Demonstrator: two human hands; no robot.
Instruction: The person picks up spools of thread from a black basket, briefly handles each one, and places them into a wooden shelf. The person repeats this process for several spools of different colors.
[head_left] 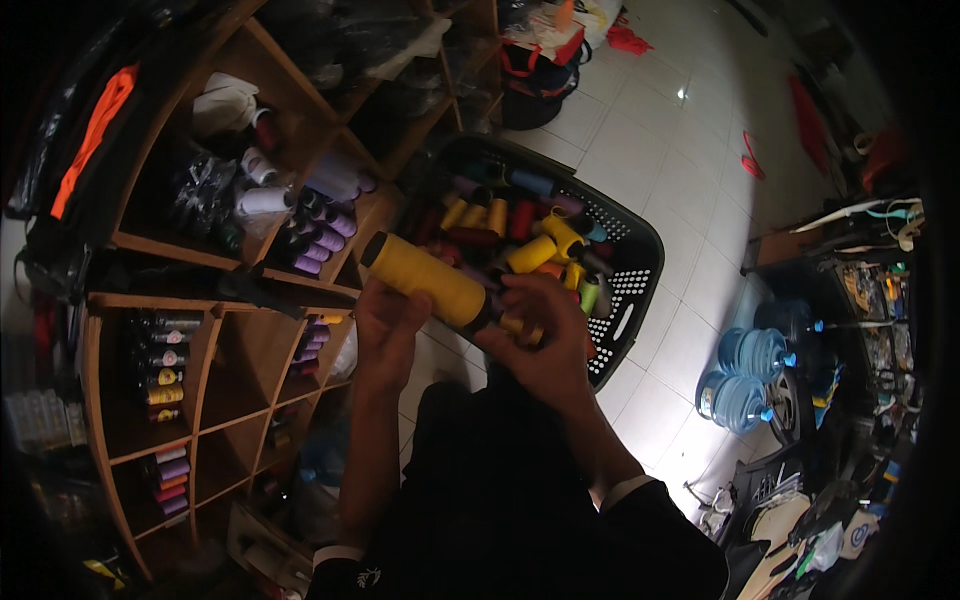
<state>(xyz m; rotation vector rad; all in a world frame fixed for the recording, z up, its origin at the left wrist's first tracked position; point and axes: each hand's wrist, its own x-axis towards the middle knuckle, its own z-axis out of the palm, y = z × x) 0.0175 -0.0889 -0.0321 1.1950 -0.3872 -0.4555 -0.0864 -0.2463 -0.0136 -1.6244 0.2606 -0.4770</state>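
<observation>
A large spool of yellow thread (425,280) with dark ends lies tilted across my hands, above the near side of a basket. My left hand (390,325) is closed on its left part from below, the thumb against the thread. At the spool's lower right end, my right hand (550,340) curls its thumb and fingers about the dark tip. Smaller yellow thread shows between those fingers; whether it is in the hand or behind it I cannot tell. The dark perforated basket (634,285) holds several thread spools, among them a yellow spool (532,254) and a green one (589,293).
On the left, wooden shelves (210,375) hold purple spools (325,240), white spools (265,201) and plastic bags. Blue water jugs (740,402) stand on the tiled floor (640,170) at the right, beside cluttered racks. A dark bag (540,95) sits beyond the basket.
</observation>
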